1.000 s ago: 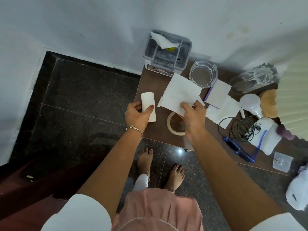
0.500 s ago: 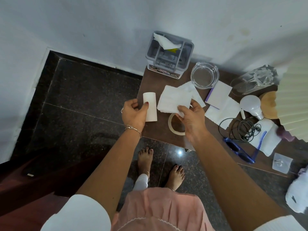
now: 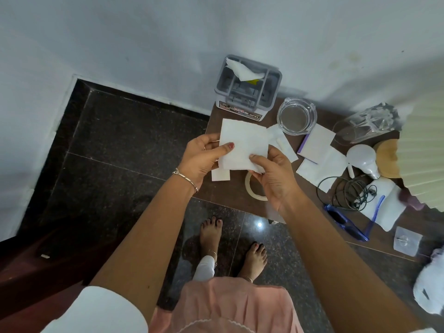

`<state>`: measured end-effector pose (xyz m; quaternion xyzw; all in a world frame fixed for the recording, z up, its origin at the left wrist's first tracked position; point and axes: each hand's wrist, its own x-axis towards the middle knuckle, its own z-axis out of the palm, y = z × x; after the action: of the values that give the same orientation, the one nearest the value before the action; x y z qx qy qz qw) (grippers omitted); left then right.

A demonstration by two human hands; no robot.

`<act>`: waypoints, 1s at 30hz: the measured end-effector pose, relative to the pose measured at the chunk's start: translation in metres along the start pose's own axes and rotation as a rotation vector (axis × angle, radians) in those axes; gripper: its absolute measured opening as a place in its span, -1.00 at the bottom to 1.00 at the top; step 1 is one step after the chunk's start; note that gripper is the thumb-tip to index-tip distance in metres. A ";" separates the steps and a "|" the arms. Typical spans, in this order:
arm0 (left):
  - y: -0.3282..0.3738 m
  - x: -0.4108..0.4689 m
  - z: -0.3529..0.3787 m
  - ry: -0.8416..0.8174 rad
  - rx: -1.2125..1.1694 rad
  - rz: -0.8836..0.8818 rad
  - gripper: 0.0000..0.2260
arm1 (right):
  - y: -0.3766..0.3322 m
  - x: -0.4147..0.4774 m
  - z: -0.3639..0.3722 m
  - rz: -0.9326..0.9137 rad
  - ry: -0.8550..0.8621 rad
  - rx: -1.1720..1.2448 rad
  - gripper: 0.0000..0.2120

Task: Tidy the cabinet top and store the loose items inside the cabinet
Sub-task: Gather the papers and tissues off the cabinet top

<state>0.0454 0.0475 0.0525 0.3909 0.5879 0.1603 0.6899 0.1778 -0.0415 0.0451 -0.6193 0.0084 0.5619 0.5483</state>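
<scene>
Left hand (image 3: 200,156) and right hand (image 3: 274,174) pinching opposite edges of a white tissue (image 3: 242,147), centre frame, above brown cabinet top (image 3: 236,200), tape ring (image 3: 252,188) beneath

We see a soft, matt white paper tissue (image 3: 242,145). The cabinet top (image 3: 230,193) looks like smooth brown wood, with a glossy clear glass dish (image 3: 296,116) near its back edge and a matt grey plastic organizer (image 3: 249,92) at its back-left corner.

Both hands (image 3: 204,157) (image 3: 274,174) on white tissue (image 3: 242,145) above cab. top (image 3: 230,195)
</scene>
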 end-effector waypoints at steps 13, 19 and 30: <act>0.013 0.002 -0.013 -0.033 -0.150 -0.020 -0.88 | -0.016 0.009 0.008 -0.110 -0.015 -0.069 -0.79; 0.022 0.005 -0.018 -0.040 -0.329 -0.104 -0.67 | -0.023 0.008 0.021 -0.136 0.017 -0.086 -0.67; 0.026 0.017 -0.020 -0.024 -0.116 -0.101 -0.65 | -0.030 0.012 0.033 -0.128 0.019 -0.106 -0.81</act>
<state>0.0371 0.0826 0.0598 0.3217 0.5883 0.1545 0.7257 0.1787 0.0004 0.0648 -0.6519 -0.0556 0.5195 0.5495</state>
